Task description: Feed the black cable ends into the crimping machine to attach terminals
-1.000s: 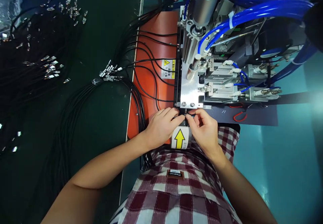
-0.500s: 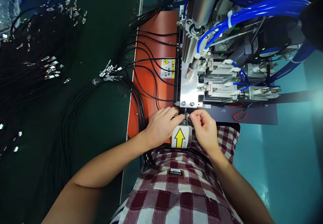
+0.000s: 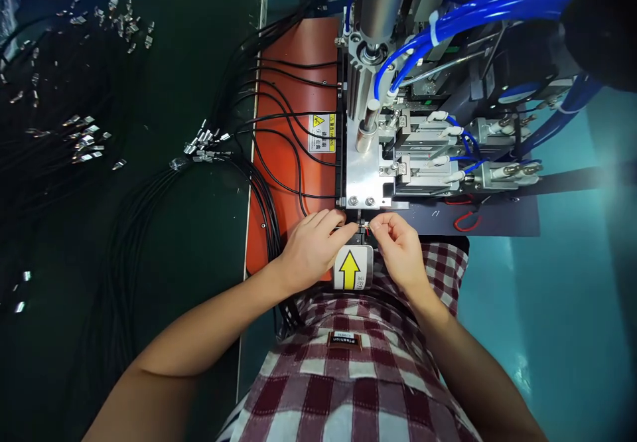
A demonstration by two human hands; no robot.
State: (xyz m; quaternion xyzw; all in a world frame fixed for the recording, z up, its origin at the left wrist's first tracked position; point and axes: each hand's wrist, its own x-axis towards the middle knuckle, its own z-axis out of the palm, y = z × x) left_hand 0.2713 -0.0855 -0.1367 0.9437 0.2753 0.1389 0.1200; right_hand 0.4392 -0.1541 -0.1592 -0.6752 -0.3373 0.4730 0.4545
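Note:
My left hand (image 3: 311, 246) is closed at the front end of the machine's track, thumb and forefinger pinching a thin black cable (image 3: 300, 190) that runs in under the hand. Facing it, my right hand (image 3: 402, 253) pinches the cable's tip, where a small bright piece and a bit of red wire (image 3: 368, 232) show between the two hands. Beneath the fingertips sits a small dark metal holder (image 3: 361, 237). Just below is a white label with a yellow arrow (image 3: 350, 268). The fingers partly hide the cable's end.
Several black cables cross the orange-red plate (image 3: 279, 229) into the machine (image 3: 365, 176). Cable bundles with metal connectors (image 3: 202, 147) lie on the dark green table (image 3: 189, 229). Blue air hoses (image 3: 478, 14) arch above. Red-handled scissors (image 3: 466, 221) rest on the right.
The view has shifted, so the machine and table appear further left. Both hands stay at the holder; a bit of red wire now shows by my right fingertips.

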